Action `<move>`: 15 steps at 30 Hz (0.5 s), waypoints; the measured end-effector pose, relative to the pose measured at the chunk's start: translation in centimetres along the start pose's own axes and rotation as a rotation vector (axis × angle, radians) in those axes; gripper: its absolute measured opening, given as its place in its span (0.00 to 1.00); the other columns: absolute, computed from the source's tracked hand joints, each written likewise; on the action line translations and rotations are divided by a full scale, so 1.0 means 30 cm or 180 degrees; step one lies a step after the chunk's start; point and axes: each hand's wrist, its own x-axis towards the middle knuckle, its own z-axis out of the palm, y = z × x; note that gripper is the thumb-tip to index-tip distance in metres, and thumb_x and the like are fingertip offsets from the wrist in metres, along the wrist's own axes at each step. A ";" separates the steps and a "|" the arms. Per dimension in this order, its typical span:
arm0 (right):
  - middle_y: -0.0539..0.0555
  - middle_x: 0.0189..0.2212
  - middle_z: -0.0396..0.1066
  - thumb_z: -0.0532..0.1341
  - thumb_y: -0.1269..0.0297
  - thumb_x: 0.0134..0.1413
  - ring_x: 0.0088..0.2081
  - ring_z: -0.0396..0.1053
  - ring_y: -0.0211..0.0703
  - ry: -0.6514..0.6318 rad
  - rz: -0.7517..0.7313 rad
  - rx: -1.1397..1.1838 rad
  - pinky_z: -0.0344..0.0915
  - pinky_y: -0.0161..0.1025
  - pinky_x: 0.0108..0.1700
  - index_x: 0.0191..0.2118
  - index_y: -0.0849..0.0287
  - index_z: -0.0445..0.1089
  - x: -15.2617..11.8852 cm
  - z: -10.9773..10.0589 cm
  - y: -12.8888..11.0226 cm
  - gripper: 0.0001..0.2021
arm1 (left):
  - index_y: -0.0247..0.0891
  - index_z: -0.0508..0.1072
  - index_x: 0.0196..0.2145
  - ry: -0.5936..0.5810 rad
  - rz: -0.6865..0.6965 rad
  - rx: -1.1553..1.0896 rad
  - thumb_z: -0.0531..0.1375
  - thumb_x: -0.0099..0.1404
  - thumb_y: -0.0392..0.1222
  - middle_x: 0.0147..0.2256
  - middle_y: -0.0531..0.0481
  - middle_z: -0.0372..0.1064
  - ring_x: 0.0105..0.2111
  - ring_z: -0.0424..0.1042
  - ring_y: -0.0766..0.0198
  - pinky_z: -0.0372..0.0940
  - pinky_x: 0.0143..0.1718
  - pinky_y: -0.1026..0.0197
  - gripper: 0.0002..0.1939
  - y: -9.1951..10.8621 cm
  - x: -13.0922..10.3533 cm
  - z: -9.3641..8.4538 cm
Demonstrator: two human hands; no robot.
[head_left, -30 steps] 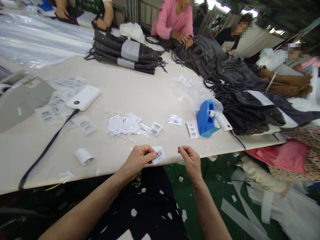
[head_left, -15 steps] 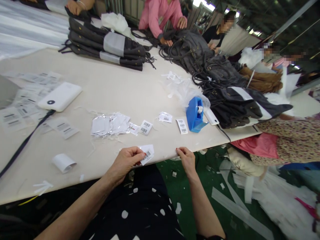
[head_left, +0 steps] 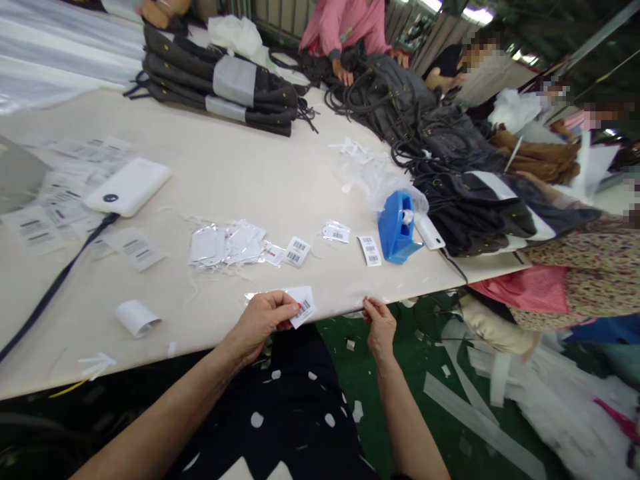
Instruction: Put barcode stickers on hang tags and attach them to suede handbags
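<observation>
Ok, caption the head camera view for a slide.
Left hand holds a barcoded tag; right hand sits at the table edge, near a blue tape dispenser.

Place: you are in a workshop, at what looks like a tagging and packing station.
Worktable: your long, cream-topped table [head_left: 295, 177] holds white paper cards with printed barcodes [head_left: 297, 252], sheets of black-printed labels [head_left: 137, 249] and a blue plastic dispenser [head_left: 393, 230].
Goods: you face a banded stack of soft black goods with cords [head_left: 175, 73], a loose heap of soft black strapped goods [head_left: 410, 97] and folded brown goods [head_left: 550, 160].
Wrapping: you have wide translucent plastic sheeting [head_left: 65, 53] at the table's far left.
Company: a person in a pink top [head_left: 333, 30] works across from you, with others farther along.
Floor: green, littered with white scraps and long pale strips [head_left: 477, 420].
Lighting: bright overhead lamps [head_left: 477, 15].
</observation>
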 end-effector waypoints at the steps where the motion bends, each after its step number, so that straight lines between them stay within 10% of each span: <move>1: 0.51 0.24 0.70 0.68 0.55 0.30 0.21 0.62 0.34 0.0057 0.0003 0.0021 0.58 0.32 0.21 0.32 0.64 0.71 0.001 0.008 0.001 0.21 | 0.33 0.67 0.19 -0.0007 -0.0007 -0.0015 0.63 0.47 0.46 0.18 0.54 0.64 0.19 0.60 0.71 0.54 0.22 0.67 0.13 -0.001 0.000 0.002; 9: 0.46 0.20 0.64 0.67 0.56 0.31 0.19 0.55 0.29 0.0184 -0.0067 0.0124 0.51 0.29 0.19 0.33 0.63 0.70 0.004 0.034 -0.001 0.19 | 0.33 0.67 0.20 -0.0055 -0.0059 -0.0138 0.63 0.47 0.45 0.18 0.55 0.64 0.19 0.59 0.72 0.52 0.22 0.68 0.12 -0.013 -0.003 0.012; 15: 0.40 0.15 0.56 0.66 0.57 0.34 0.18 0.52 0.30 -0.0013 -0.0174 -0.0052 0.49 0.29 0.20 0.51 0.62 0.63 0.005 0.023 -0.019 0.33 | 0.33 0.67 0.21 -0.0143 -0.0002 -0.0231 0.63 0.48 0.44 0.18 0.55 0.64 0.19 0.59 0.72 0.52 0.23 0.68 0.11 -0.010 -0.018 0.013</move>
